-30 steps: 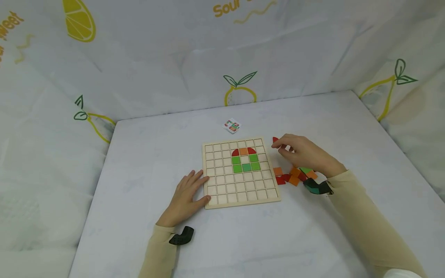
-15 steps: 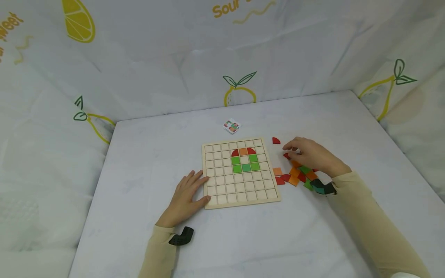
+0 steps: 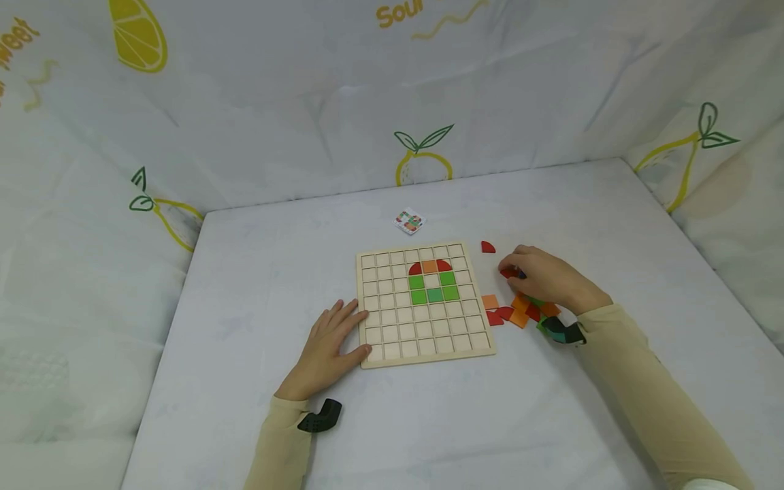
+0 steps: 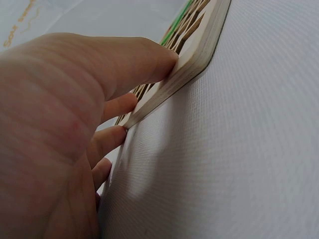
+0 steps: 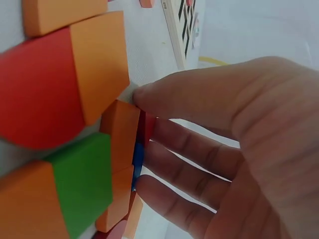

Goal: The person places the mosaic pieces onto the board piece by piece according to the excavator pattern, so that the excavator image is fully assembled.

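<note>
The left hand (image 3: pixel 327 352) rests at the left edge of a pale wooden grid board (image 3: pixel 398 354), thumb and fingertips on its rim. In the left wrist view, the thumb (image 4: pixel 144 57) lies on the board's frame. On the board, red, orange and green tiles (image 3: pixel 450 292) form a small ring. To the right of the board, the right hand (image 3: pixel 548 275) has its fingers curled about a red quarter-circle tile (image 3: pixel 508 273). In the right wrist view, this red tile (image 5: pixel 146 127) shows between thumb and fingers, beside a bit of blue (image 5: pixel 138 159).
A pile of loose orange (image 3: pixel 518 318), red and green tiles lies under and in front of the right hand. Another red quarter-circle tile (image 3: pixel 487 247) lies apart, right of the board. A small patterned card (image 3: pixel 409 221) is behind the board.
The right hand has moved away from the lone red tile, right and slightly toward the person, and its fingers have closed at another red tile. The left hand and board stay put.
</note>
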